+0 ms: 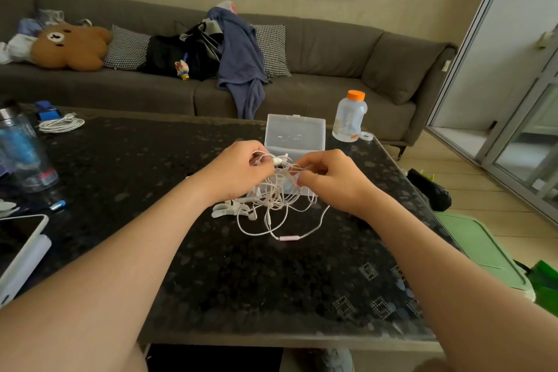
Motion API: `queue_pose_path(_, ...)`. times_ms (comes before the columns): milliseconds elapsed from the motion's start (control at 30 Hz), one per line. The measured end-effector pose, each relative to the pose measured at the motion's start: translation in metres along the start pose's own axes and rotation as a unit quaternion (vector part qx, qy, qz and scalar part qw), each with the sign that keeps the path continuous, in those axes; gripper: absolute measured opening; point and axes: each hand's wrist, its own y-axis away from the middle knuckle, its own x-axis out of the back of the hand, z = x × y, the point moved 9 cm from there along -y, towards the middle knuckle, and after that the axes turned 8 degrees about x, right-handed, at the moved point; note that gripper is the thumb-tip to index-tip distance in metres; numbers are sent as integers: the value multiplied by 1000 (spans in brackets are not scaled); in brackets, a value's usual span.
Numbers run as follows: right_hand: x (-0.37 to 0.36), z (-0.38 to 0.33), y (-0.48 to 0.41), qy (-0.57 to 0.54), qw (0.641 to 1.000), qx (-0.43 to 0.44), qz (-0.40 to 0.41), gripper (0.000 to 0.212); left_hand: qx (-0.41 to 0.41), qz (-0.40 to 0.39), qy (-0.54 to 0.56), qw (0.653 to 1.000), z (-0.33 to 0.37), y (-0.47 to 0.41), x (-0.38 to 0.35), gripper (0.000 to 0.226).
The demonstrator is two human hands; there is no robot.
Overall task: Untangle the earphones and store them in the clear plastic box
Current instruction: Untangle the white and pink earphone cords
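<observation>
A tangle of white earphones hangs above the dark table, its loose loops and a pink inline remote trailing onto the tabletop. My left hand pinches the top of the tangle near a white plug. My right hand grips cords on the other side, a short gap from the left. The clear plastic box stands just behind my hands with its lid raised; the base is partly hidden by my fingers and the cords.
A clear bottle with an orange cap stands right of the box, by the table's far right corner. A coiled white cable, a blue-labelled bottle and a phone sit at the left. A grey sofa lies beyond.
</observation>
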Motion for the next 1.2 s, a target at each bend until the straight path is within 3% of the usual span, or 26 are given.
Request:
queue_pose_path(233,1,-2,1,-54,998,-3,10,22,-57,11,22,998,9,1,4,5)
queue_pose_path(467,4,5,0,25,999,-7,19,2,1,-19,118,993,2,0,5,8)
queue_pose_path(733,-2,9,1,1,997,-77,11,69,-35,-15,74,997,8,1,-4,13)
queue_pose_path(800,-2,14,0,-1,996,-92,19,62,-47,-18,85,995,12,2,-4,16)
queue_pose_path(1000,-3,16,0,-40,993,-115,-2,11,-14,-63,114,991,7,1,-15,23)
queue_pose_path(1133,-5,15,5,-29,993,-108,-47,20,4,-11,173,985,1,-4,-1,16)
queue_pose_path(1200,-5,14,5,-36,993,-104,-40,10,32,-29,212,976,-7,-7,-2,17)
